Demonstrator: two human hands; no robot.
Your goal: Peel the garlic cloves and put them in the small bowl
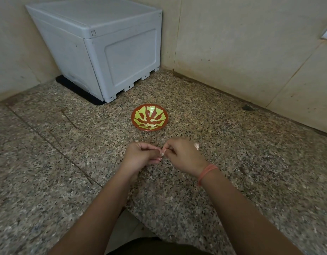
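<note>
Left hand point(140, 155) and right hand point(183, 156) together pinched a mostly hidden garlic clove point(162, 153) near the small bowl point(160, 110); slick skin might have let it slip onto the counter point(232, 153).

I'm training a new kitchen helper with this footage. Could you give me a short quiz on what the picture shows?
1. True or false: the small bowl already holds some peeled cloves.
2. What stands in the corner behind the bowl? A) a grey plastic box B) a kettle C) a cutting board
3. Fill in: the left hand and the right hand pinch one ____ between them, above the granite counter.

Key: 1 true; 2 A; 3 garlic clove.
</note>
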